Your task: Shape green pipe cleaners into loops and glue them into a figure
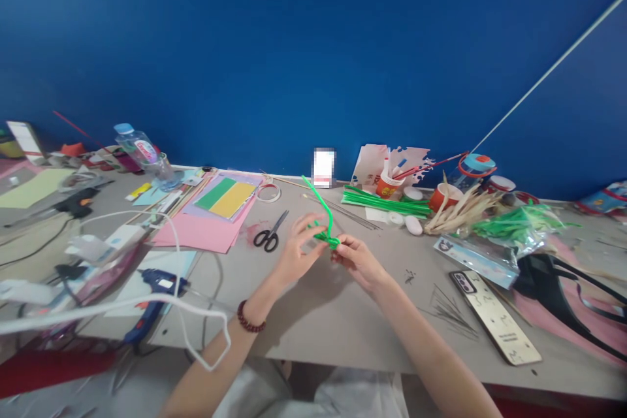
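A bent green pipe cleaner (329,214) is held between both hands above the grey table, its free end pointing up and to the left. My left hand (302,248) closes on it from the left, thumb and fingers near the twisted part. My right hand (359,261) pinches the twisted part at its right end. Black-handled scissors (267,238) lie left of my left hand. Beyond my right hand lies a bundle of straight green pipe cleaners (385,201).
On the left are a blue glue gun (155,300), a white cable (147,304), coloured sheets (196,232) and a plastic bottle (144,151). A phone (497,320), thin wires (450,313) and a red paper cup (388,187) stand or lie on the right. A blue wall (313,59) rises behind.
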Available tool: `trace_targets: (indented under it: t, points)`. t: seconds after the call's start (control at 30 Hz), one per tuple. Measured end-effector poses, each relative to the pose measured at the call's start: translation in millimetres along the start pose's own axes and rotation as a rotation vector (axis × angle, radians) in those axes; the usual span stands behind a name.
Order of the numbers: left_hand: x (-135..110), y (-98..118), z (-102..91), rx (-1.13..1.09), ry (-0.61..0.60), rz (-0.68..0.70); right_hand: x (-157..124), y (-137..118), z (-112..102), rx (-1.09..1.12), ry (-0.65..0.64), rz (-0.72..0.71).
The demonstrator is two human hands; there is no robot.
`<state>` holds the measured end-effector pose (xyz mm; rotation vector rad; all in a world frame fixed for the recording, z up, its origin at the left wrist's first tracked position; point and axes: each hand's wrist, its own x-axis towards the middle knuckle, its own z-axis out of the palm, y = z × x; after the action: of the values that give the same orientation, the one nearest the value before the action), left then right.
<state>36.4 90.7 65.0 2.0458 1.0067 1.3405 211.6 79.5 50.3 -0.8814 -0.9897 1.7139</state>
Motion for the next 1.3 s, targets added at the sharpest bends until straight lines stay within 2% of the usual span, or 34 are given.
trace_targets:
  t: [0.07,0.13,0.3,0.5,0.73,1.1,1.3]
  points:
    - [0,-1,-1.2,0.055,-0.087,0.104,-1,0,1,0.104,-0.042,0.022]
    - [0,-1,-0.5,0.096,-0.14,0.126,-1,0,1,0.18,-0.055,0.021]
    - [0,5,0.4,0.12,-0.255,-0.012,-1,-1,0,0.227,-0.081,0.065]
    - [-1,8,-1.9,0.03,-0.264,-0.077,-3,-12,-5,0.073,-0.155,0.105]
    - [-3,6,1.7,0.013,-0.249,-0.06,-4,-13,-5,0.129,-0.176,0.217]
    - [-2,7,1.1,-0.035,-0.25,-0.067,-1,-6,-6,0.114,-0.112,0.208]
    - [-3,8,2.9,-0.098,-0.248,-0.096,0,-6,-6,0.08,-0.131,0.171]
